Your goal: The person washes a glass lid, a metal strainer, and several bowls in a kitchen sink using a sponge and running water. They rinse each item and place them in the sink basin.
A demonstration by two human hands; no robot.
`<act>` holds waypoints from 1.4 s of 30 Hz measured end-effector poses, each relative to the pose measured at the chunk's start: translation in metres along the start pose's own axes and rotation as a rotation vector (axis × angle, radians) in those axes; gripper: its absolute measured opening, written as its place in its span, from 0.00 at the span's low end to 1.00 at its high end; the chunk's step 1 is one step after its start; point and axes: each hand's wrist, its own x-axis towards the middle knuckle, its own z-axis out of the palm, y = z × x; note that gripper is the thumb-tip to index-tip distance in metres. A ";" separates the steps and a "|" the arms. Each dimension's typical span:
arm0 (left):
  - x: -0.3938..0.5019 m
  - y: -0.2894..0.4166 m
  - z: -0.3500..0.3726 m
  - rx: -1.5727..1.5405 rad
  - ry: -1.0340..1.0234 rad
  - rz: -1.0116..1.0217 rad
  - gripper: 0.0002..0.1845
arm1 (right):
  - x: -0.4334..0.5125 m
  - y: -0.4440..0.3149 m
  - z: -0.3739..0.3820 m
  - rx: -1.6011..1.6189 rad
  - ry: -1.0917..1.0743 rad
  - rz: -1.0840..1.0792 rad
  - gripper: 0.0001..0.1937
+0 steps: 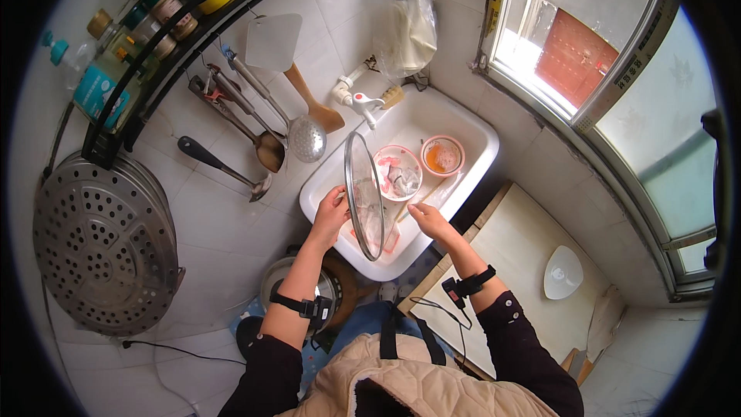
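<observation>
My left hand grips the knob side of a glass pot lid with a metal rim, tilted nearly upright over the white sink. My right hand is to the right of the lid, apart from it, and holds nothing that I can see. Behind the lid, a patterned bowl in the sink holds a crumpled clear wrapper. To its right is a smaller pink-rimmed bowl with an orange thing and a pinkish scrubber in it. Chopsticks and a reddish plastic piece lie near my hands.
A white tap stands at the sink's back, with a sponge beside it. Ladles and a skimmer hang at left, near large steamer trays. A pale board with a white bowl is at right, below the window.
</observation>
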 end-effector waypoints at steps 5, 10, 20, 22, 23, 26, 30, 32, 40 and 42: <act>-0.015 0.017 0.011 0.099 0.085 0.018 0.15 | -0.002 0.022 0.021 0.101 -0.020 0.032 0.25; -0.023 0.033 0.037 0.079 -0.018 0.241 0.12 | -0.004 0.024 0.033 0.521 -0.207 0.242 0.26; -0.001 -0.009 0.057 0.485 0.232 0.328 0.10 | -0.018 0.036 0.004 0.621 0.020 0.200 0.23; -0.005 -0.015 0.058 0.437 0.239 0.387 0.10 | -0.018 0.045 -0.001 0.616 0.066 0.190 0.23; -0.009 -0.019 0.058 0.421 0.288 0.422 0.10 | -0.016 0.048 -0.003 0.590 0.100 0.203 0.23; -0.029 -0.028 0.059 0.352 0.409 0.531 0.09 | -0.021 0.052 -0.008 0.470 0.086 0.204 0.26; -0.061 -0.037 0.050 0.163 0.418 0.518 0.10 | -0.027 0.043 -0.006 0.919 -0.072 0.285 0.31; -0.075 -0.038 0.039 0.024 0.354 0.459 0.10 | -0.029 0.034 0.006 0.967 -0.125 0.370 0.32; -0.173 -0.034 -0.033 -0.394 0.065 0.528 0.11 | -0.046 -0.032 0.112 1.359 -0.680 0.301 0.23; -0.208 -0.032 -0.061 -0.309 0.092 0.593 0.11 | -0.051 -0.055 0.131 1.248 -0.641 0.245 0.20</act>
